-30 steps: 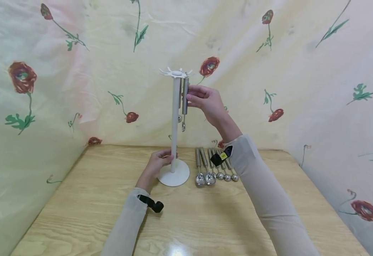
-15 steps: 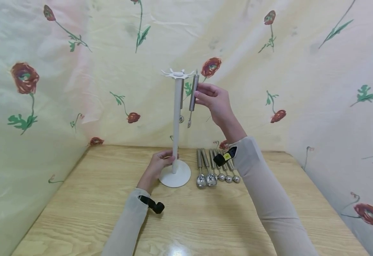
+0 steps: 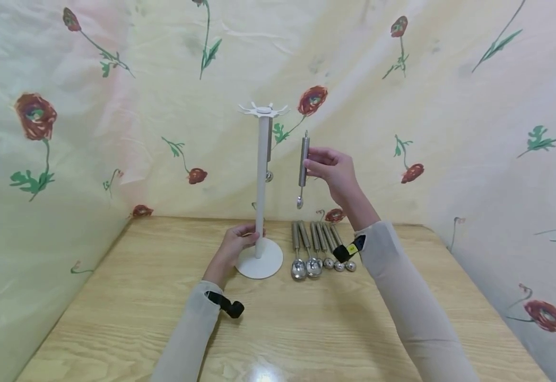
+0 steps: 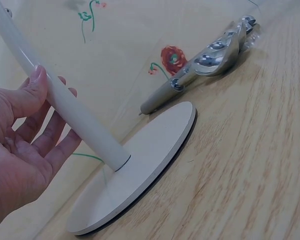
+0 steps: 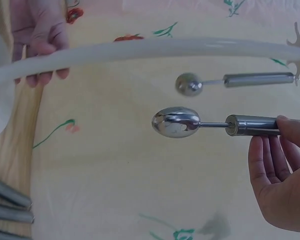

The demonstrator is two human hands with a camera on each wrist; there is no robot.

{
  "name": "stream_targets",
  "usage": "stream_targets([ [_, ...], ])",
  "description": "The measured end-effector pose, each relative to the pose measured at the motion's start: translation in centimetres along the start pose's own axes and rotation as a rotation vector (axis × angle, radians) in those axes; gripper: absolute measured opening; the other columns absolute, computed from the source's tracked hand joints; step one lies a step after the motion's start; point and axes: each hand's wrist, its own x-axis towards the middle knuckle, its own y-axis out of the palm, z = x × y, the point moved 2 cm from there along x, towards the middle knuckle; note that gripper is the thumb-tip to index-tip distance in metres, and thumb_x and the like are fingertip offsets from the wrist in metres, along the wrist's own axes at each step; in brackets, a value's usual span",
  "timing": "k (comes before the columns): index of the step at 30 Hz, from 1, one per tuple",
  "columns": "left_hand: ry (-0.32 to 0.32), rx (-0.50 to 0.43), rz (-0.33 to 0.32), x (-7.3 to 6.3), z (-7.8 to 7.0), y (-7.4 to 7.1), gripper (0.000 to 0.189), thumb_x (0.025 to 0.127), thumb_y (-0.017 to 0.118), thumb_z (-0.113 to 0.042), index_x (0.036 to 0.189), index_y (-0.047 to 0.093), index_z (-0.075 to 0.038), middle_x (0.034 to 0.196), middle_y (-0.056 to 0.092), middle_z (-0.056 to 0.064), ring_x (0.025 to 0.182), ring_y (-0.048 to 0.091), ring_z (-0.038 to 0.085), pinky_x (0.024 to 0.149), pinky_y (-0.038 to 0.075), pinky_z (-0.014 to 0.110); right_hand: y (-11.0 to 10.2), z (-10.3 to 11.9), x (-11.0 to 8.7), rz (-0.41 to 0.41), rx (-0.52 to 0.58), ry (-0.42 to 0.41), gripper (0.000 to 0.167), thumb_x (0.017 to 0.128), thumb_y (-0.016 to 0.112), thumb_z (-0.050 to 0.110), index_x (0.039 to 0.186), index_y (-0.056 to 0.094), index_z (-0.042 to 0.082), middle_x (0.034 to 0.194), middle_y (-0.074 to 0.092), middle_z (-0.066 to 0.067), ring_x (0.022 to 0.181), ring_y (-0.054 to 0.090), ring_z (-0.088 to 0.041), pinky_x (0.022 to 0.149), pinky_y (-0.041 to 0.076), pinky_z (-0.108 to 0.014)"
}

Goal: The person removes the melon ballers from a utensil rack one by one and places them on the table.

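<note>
A white utensil stand [image 3: 261, 185] with a round base and a ring of hooks stands upright on the table. My left hand [image 3: 235, 244] grips its pole just above the base, thumb on one side and fingers behind, as the left wrist view shows. To the right of the stand, my right hand [image 3: 335, 172] pinches the handle of a metal melon baller [image 5: 176, 122] with an oval bowl, held upright in the air, bowl down, apart from the hooks. A second melon baller [image 5: 189, 84] with a rounder bowl hangs from a hook, partly behind the pole in the head view.
Several more metal scoops [image 3: 298, 268] lie side by side on the wooden table [image 3: 259, 329], right of the base, handles toward the back. A flower-patterned cloth [image 3: 163, 95] encloses the table at the back and sides.
The right hand has taken the oval melon baller off the stand's hooks and moved it right and down. The left hand stays on the pole.
</note>
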Motion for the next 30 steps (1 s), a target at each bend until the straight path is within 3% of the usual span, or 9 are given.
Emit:
stream_targets([
  [10, -0.008, 0.002, -0.002, -0.2, 0.3, 0.2, 0.036, 0.099, 0.064, -0.007, 0.133, 0.061, 0.006, 0.128, 0.069, 0.023, 0.109, 0.07, 0.015, 0.108, 0.052, 0.044, -4.8, -3.4, -1.5, -0.014, -0.152, 0.078, 0.042, 0.092, 0.075, 0.006, 0.13, 0.061, -0.007, 0.096, 0.072, 0.005, 0.089, 0.07, -0.008, 0.079, 0.062, -0.023],
  [22, 0.011, 0.012, -0.004, -0.2, -0.2, 0.3, 0.033, 0.1, 0.064, -0.008, 0.131, 0.065, 0.002, 0.128, 0.068, 0.023, 0.11, 0.069, 0.017, 0.108, 0.052, 0.045, -10.1, -6.2, -2.9, -0.051, -0.315, 0.179, 0.047, 0.095, 0.072, 0.01, 0.135, 0.056, -0.01, 0.09, 0.07, 0.013, 0.085, 0.069, -0.003, 0.083, 0.062, -0.023],
  [30, 0.006, 0.005, -0.007, 0.2, 0.0, 0.1, 0.032, 0.1, 0.063, -0.006, 0.13, 0.065, 0.003, 0.131, 0.066, 0.026, 0.112, 0.069, 0.019, 0.108, 0.052, 0.044, -12.7, -8.5, -3.6, -0.043, -0.394, 0.24, 0.049, 0.095, 0.073, 0.012, 0.135, 0.055, -0.01, 0.097, 0.072, 0.008, 0.086, 0.068, -0.001, 0.086, 0.061, -0.025],
])
